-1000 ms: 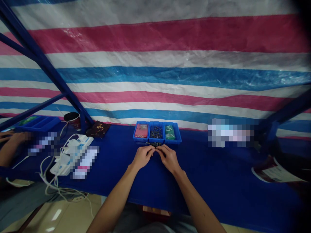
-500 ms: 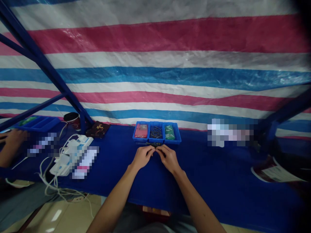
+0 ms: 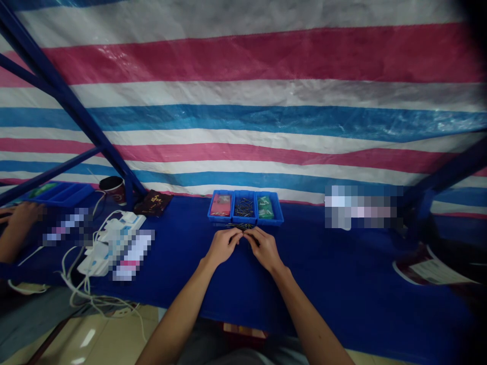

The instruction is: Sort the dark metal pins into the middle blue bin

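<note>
My left hand (image 3: 225, 244) and my right hand (image 3: 263, 245) meet at the fingertips over the blue table, both closed in a pinch. Whatever they pinch is too small and hidden to name. Just beyond the fingertips lies a small heap of thin dark screw-like pieces (image 3: 239, 226). Behind it stand three joined blue bins. In the left bin (image 3: 219, 219) is a pink packet (image 3: 221, 205); the middle bin (image 3: 244, 220) holds many loose dark screw-like pieces (image 3: 244, 207); in the right bin (image 3: 279, 213) lies a green packet (image 3: 265, 207).
To the left are a white power strip (image 3: 110, 243) with tangled cables, a brown packet (image 3: 154, 203) and a dark paper cup (image 3: 113, 189). Another person's hand (image 3: 26, 218) is near a blue tray (image 3: 72, 194). A dark red and white container (image 3: 433, 266) is at right.
</note>
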Demonstrator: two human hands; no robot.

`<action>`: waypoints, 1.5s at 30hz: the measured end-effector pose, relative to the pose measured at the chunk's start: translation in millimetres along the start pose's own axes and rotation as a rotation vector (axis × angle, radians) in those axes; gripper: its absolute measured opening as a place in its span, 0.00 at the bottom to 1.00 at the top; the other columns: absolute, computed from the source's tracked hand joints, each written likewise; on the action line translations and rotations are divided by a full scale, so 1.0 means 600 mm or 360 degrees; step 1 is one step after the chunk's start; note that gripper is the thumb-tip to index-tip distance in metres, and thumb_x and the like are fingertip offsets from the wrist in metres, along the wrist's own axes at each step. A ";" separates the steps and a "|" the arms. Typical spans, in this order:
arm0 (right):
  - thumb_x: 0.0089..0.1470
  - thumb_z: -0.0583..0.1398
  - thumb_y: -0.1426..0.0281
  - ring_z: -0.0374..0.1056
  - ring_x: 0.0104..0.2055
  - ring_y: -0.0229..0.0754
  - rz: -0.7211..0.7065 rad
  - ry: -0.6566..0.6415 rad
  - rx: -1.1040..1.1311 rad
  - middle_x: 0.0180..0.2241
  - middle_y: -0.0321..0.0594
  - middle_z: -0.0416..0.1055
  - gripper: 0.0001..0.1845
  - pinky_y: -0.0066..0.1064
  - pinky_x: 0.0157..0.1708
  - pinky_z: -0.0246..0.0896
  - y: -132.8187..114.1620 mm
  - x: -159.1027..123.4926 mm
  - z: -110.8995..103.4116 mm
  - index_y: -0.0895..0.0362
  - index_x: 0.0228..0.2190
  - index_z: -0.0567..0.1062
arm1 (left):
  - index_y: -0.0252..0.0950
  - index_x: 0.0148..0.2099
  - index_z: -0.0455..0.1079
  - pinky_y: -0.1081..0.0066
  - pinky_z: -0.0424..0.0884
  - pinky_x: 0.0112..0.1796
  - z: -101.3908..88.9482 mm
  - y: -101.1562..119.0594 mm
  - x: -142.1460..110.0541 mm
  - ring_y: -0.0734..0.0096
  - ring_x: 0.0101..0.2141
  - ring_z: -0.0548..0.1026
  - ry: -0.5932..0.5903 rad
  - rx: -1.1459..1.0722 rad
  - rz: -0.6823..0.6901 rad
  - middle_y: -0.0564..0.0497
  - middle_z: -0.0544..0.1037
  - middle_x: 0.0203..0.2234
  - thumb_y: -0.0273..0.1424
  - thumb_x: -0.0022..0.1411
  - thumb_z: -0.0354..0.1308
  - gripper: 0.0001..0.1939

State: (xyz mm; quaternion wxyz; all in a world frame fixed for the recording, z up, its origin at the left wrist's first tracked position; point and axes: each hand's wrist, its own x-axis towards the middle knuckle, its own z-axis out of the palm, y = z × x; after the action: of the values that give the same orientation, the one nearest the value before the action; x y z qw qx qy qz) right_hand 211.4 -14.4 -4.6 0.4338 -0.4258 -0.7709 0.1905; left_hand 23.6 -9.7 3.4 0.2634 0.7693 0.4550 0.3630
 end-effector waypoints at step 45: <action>0.68 0.53 0.66 0.72 0.34 0.40 -0.0017 0.0011 -0.0030 0.35 0.41 0.75 0.12 0.30 0.36 0.65 -0.004 0.000 -0.002 0.54 0.41 0.76 | 0.36 0.40 0.75 0.75 0.66 0.33 -0.003 0.008 0.000 0.72 0.29 0.74 -0.0009 -0.0024 -0.0001 0.51 0.78 0.27 0.36 0.71 0.51 0.13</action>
State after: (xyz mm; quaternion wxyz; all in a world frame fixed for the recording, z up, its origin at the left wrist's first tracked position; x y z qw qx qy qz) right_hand 211.4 -15.7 -2.4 0.4335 -0.4262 -0.7735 0.1795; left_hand 24.3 -11.5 8.0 0.2705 0.7682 0.4516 0.3643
